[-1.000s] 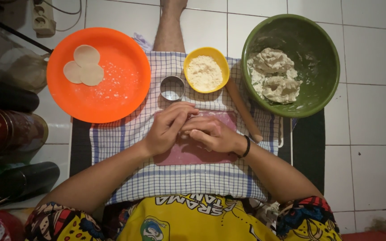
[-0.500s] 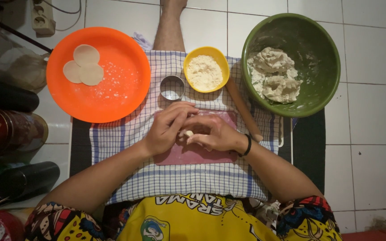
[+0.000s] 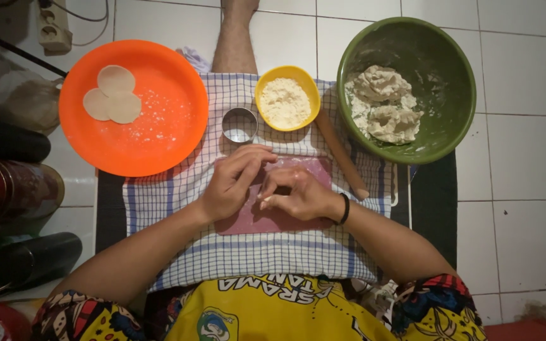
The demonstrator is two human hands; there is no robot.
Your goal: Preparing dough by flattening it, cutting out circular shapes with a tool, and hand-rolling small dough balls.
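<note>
Pinching a small pale bit of dough (image 3: 264, 197) between them, the left hand (image 3: 232, 183) and right hand (image 3: 298, 194) meet over the pink board (image 3: 254, 221) at the middle of the checked cloth (image 3: 178, 189). Just beyond the fingers stand a round metal cutter (image 3: 239, 125) and a yellow flour bowl (image 3: 287, 98); a rolling pin (image 3: 341, 155) lies toward the cloth's right edge.

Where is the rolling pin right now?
In the head view, the rolling pin lies slanted on the checked cloth, right of the hands, between the yellow bowl and the green bowl.
</note>
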